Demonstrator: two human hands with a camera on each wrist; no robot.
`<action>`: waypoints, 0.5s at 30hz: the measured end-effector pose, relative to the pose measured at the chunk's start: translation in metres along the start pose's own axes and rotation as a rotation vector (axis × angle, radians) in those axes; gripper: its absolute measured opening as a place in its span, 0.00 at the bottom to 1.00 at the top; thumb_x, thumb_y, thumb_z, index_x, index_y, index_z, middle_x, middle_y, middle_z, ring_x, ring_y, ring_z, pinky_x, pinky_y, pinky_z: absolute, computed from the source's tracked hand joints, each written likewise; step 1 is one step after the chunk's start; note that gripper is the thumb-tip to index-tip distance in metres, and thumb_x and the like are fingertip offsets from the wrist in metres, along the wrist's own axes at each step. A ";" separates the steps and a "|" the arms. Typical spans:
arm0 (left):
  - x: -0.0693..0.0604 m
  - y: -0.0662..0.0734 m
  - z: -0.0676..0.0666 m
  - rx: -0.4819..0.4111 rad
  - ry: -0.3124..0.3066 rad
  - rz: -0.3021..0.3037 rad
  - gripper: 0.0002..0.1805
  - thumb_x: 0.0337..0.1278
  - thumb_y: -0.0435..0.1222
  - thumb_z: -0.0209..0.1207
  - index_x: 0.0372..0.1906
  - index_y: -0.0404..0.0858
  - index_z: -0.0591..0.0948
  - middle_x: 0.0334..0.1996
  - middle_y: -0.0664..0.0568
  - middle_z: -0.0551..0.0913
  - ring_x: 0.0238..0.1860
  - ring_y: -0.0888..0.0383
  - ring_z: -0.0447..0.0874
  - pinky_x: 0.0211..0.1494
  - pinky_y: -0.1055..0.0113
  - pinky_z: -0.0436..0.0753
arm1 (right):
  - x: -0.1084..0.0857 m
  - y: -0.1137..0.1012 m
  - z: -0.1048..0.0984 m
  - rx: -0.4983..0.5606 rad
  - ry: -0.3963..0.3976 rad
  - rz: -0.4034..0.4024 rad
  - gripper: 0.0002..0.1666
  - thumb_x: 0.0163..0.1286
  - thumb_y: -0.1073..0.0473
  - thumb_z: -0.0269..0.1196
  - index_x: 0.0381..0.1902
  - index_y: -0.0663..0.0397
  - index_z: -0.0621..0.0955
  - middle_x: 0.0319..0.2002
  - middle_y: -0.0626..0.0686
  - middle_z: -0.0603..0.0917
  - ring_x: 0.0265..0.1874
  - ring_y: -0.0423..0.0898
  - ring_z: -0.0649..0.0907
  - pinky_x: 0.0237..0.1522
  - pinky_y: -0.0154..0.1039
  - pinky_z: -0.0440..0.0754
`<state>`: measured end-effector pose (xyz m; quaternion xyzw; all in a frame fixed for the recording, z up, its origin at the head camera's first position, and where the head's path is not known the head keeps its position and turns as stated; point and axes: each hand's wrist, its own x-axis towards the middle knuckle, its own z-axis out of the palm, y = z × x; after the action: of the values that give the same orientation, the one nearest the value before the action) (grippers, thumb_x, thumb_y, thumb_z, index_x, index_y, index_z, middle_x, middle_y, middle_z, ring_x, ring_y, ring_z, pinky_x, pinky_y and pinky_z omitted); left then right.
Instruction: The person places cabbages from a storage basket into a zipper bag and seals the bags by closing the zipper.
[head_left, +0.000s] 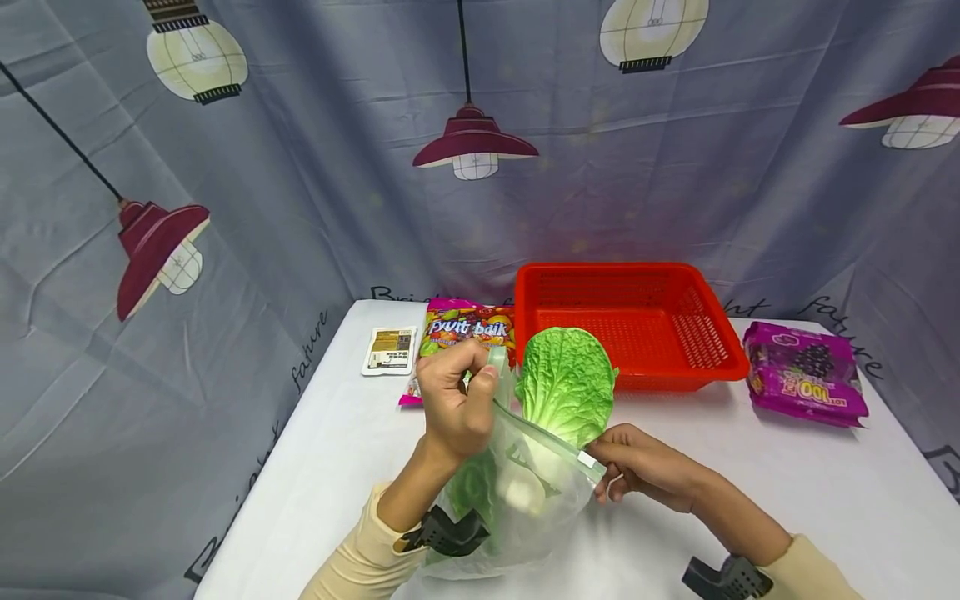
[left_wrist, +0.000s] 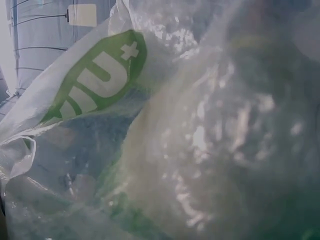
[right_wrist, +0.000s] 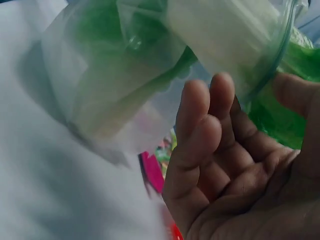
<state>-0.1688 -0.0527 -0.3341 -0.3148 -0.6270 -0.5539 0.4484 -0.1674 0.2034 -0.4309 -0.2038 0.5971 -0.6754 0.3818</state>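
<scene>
- Gripping the clear bag point(head_left: 540, 537) by its rim with the left hand point(head_left: 459, 404), pinching it with the right hand point(head_left: 648, 462).
- Held between side edges of the counter point(head_left: 757, 467), with lettuce point(head_left: 566, 383) in its mouth.

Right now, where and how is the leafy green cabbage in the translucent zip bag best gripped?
Probably around the cabbage's broad leafy top, from the right: it juts past the translucent bag's zip edge, and the left hand occupies the other side.

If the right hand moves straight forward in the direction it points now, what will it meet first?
Probably the bag, whose open edge the right hand seems to touch; the cabbage looks next, though depth is unclear.
</scene>
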 end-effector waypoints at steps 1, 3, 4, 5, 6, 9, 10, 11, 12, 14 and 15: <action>0.000 0.000 0.000 -0.001 -0.001 -0.001 0.11 0.40 0.30 0.47 0.12 0.43 0.61 0.10 0.58 0.57 0.15 0.64 0.50 0.17 0.70 0.51 | 0.000 0.000 0.000 0.033 -0.047 -0.016 0.17 0.78 0.58 0.48 0.30 0.53 0.79 0.30 0.51 0.84 0.28 0.44 0.86 0.30 0.34 0.81; 0.000 0.001 0.000 -0.002 -0.002 -0.005 0.11 0.40 0.30 0.47 0.12 0.43 0.60 0.10 0.58 0.57 0.15 0.64 0.50 0.17 0.70 0.50 | 0.001 -0.001 0.001 0.081 -0.124 -0.053 0.19 0.79 0.59 0.45 0.33 0.53 0.81 0.32 0.51 0.85 0.28 0.44 0.85 0.30 0.33 0.80; 0.000 0.001 -0.001 -0.003 -0.002 -0.007 0.12 0.40 0.30 0.47 0.12 0.43 0.60 0.11 0.58 0.56 0.16 0.64 0.49 0.17 0.69 0.50 | 0.001 -0.001 0.000 0.099 -0.155 -0.075 0.19 0.79 0.60 0.43 0.35 0.54 0.81 0.32 0.51 0.85 0.27 0.43 0.84 0.31 0.34 0.81; 0.000 0.001 -0.001 -0.004 -0.001 -0.010 0.12 0.40 0.30 0.47 0.12 0.43 0.60 0.11 0.58 0.56 0.16 0.64 0.49 0.17 0.69 0.50 | 0.001 -0.002 0.000 0.113 -0.179 -0.092 0.20 0.79 0.61 0.42 0.35 0.54 0.80 0.32 0.50 0.84 0.27 0.42 0.84 0.33 0.35 0.81; 0.000 0.001 -0.001 -0.006 0.000 -0.010 0.12 0.40 0.29 0.47 0.13 0.43 0.60 0.11 0.58 0.56 0.16 0.64 0.49 0.17 0.70 0.50 | 0.001 -0.002 0.000 0.123 -0.199 -0.107 0.20 0.79 0.61 0.41 0.36 0.56 0.80 0.32 0.50 0.83 0.26 0.41 0.83 0.34 0.36 0.81; 0.000 0.001 -0.002 -0.014 0.000 -0.005 0.11 0.39 0.29 0.47 0.12 0.43 0.60 0.10 0.58 0.56 0.15 0.64 0.49 0.17 0.70 0.50 | 0.001 -0.003 -0.001 0.130 -0.230 -0.120 0.18 0.79 0.62 0.41 0.37 0.59 0.78 0.30 0.49 0.80 0.26 0.42 0.82 0.35 0.37 0.81; 0.000 0.001 -0.002 -0.020 -0.002 -0.002 0.11 0.39 0.29 0.46 0.12 0.43 0.60 0.10 0.58 0.56 0.15 0.64 0.49 0.17 0.71 0.50 | 0.001 -0.004 -0.001 0.125 -0.232 -0.113 0.17 0.79 0.62 0.42 0.36 0.60 0.77 0.29 0.49 0.78 0.26 0.42 0.82 0.35 0.37 0.81; -0.001 0.001 -0.002 -0.022 -0.004 0.001 0.11 0.39 0.29 0.46 0.12 0.43 0.60 0.10 0.58 0.56 0.14 0.63 0.50 0.16 0.70 0.50 | 0.000 -0.005 -0.001 0.121 -0.235 -0.104 0.16 0.78 0.62 0.43 0.36 0.60 0.76 0.29 0.49 0.77 0.27 0.43 0.82 0.34 0.36 0.80; -0.001 0.001 -0.002 -0.024 -0.007 0.004 0.11 0.39 0.29 0.46 0.12 0.43 0.61 0.10 0.58 0.56 0.14 0.63 0.50 0.16 0.70 0.50 | 0.000 -0.005 0.000 0.112 -0.233 -0.090 0.15 0.78 0.62 0.44 0.35 0.61 0.75 0.28 0.49 0.76 0.27 0.43 0.82 0.33 0.35 0.80; -0.002 0.001 -0.002 -0.025 -0.014 0.006 0.11 0.40 0.29 0.46 0.12 0.43 0.61 0.10 0.58 0.57 0.14 0.63 0.51 0.16 0.70 0.51 | 0.001 -0.007 0.002 0.090 -0.219 -0.070 0.18 0.78 0.62 0.46 0.27 0.66 0.71 0.26 0.48 0.73 0.26 0.43 0.82 0.34 0.36 0.81; -0.002 0.001 -0.002 -0.027 -0.018 0.006 0.11 0.40 0.29 0.46 0.12 0.43 0.61 0.10 0.58 0.58 0.14 0.63 0.51 0.16 0.70 0.51 | 0.001 -0.008 0.003 0.077 -0.208 -0.062 0.21 0.77 0.62 0.47 0.24 0.68 0.68 0.24 0.48 0.70 0.25 0.41 0.81 0.34 0.38 0.82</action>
<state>-0.1670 -0.0540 -0.3360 -0.3274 -0.6226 -0.5580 0.4402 -0.1680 0.2005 -0.4227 -0.2765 0.5210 -0.6847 0.4282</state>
